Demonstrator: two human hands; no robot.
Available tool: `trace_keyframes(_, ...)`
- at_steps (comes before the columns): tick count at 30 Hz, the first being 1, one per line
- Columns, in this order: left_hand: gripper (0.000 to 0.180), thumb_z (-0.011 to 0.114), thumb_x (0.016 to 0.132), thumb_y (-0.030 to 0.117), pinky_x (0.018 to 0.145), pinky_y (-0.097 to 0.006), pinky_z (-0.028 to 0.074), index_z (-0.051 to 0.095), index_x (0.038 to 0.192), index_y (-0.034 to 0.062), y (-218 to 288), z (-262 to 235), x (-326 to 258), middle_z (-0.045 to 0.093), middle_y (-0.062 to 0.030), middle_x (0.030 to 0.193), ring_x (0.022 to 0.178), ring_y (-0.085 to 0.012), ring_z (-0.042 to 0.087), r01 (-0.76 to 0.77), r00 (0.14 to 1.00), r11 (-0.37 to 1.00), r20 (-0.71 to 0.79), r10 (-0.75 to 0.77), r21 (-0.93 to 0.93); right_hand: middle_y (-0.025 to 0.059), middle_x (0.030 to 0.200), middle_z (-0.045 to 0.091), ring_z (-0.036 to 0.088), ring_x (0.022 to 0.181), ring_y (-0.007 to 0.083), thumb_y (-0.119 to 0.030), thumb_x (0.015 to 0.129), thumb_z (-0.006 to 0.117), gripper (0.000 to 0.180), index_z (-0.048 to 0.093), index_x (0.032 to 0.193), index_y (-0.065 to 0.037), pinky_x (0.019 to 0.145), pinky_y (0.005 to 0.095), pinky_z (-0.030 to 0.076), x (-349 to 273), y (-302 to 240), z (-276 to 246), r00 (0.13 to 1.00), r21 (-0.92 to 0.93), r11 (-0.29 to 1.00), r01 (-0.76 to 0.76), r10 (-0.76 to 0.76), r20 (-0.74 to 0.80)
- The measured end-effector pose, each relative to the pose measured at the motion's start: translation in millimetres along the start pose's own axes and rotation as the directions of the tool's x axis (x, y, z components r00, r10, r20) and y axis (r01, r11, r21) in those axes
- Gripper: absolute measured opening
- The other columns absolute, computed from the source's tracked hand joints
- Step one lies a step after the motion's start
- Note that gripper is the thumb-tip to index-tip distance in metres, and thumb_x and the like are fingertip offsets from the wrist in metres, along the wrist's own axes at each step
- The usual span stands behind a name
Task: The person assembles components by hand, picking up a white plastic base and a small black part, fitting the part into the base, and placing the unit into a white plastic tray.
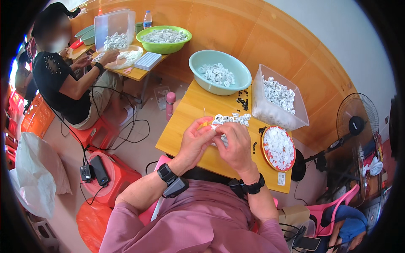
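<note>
Over the yellow table [179,137], my left hand [195,141] and my right hand [234,145] meet, fingertips pinched together. Between them is a small white plastic part [214,127], mostly covered by the fingers. A bit of yellow and a thin upright shaft show by the left fingertips; what they belong to I cannot make out. Just beyond the hands lies a cluster of white ring-shaped parts [231,119]. Small black pieces [242,103] are scattered on the tabletop beyond and to the right of it.
A pale blue basin [198,63] and a clear plastic bin [291,120] of white parts stand at the back. At right sits a red-rimmed plate [264,145] of white pieces. A black fan [356,125] stands further right. A co-worker [63,80] sits at another table, far left.
</note>
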State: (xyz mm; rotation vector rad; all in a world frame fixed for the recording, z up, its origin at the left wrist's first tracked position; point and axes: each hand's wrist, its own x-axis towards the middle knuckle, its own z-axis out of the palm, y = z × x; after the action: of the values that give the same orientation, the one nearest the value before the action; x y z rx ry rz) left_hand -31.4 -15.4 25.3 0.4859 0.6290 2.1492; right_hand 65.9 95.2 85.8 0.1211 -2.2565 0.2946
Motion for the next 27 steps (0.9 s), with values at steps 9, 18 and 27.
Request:
trace_keyframes(9,0.030,0.055,0.103,0.015,0.092,-0.034,0.054,0.050,0.131,0.0058,-3.6,-1.6,-0.4,0.064,-0.0129,0.119,0.107,-0.0213,0.065,0.039,0.999,0.995,-0.010,-0.040,-0.091,0.0059,0.088,0.062,0.062,0.083,0.0264,-0.007,0.076,0.075,0.024,0.062,0.096,-0.008,0.071,0.0385,0.042,-0.5,-0.2,1.9,1.000,-0.043,0.999,0.013,-0.013,-0.003)
trace_keyframes(18,0.029,0.054,0.104,0.015,0.094,-0.036,0.054,0.050,0.131,0.0053,-3.2,-2.7,1.5,0.063,-0.0115,0.120,0.109,-0.0203,0.064,0.073,0.996,0.989,0.051,-0.067,-0.132,0.0066,0.087,0.061,0.061,0.082,0.0265,-0.008,0.077,0.073,0.021,0.062,0.095,-0.007,0.070,0.0387,0.041,2.8,-0.5,0.1,1.000,-0.049,0.999,-0.005,0.006,0.019)
trace_keyframes(27,0.031,0.058,0.101,0.014,0.096,-0.034,0.052,0.050,0.129,0.0035,-3.6,-5.5,-2.9,0.062,-0.0120,0.118,0.108,-0.0186,0.063,0.079,0.997,0.992,0.010,-0.078,-0.095,0.0052,0.090,0.063,0.061,0.079,0.0255,-0.005,0.070,0.078,0.026,0.063,0.091,-0.009,0.071,0.0376,0.042,1.3,-1.3,-1.7,0.997,-0.100,0.995,0.024,-0.017,0.071)
